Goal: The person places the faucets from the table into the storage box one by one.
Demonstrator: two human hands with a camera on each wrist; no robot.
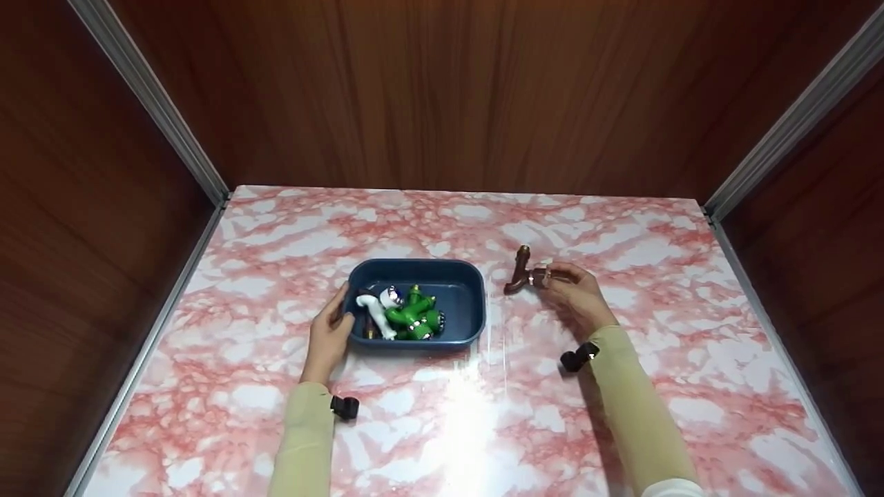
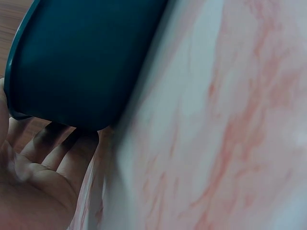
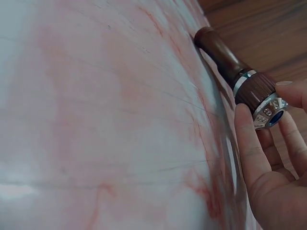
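A dark blue tray [image 1: 414, 264] sits on the pink marble tabletop, left of centre. Inside it lie a green toy figure [image 1: 413, 316] and a white piece [image 1: 373, 314]. My left hand [image 1: 338, 317] rests against the tray's left end. In the left wrist view its fingers [image 2: 53, 148] lie fairly straight against the tray wall [image 2: 81, 57]. To the right of the tray, my right hand [image 1: 552, 279] pinches a brown pipe-shaped piece [image 1: 519, 273] by its ringed end. The right wrist view shows the fingers around the piece [image 3: 230, 62], by its silver cap with a blue stone. The other end of the piece touches the table.
The marble table [image 1: 621, 414] is boxed in by dark wooden walls [image 1: 449, 90] at the back and both sides. Metal rails [image 1: 159, 310] run along the left and right edges. A bright glare lies on the near middle of the table.
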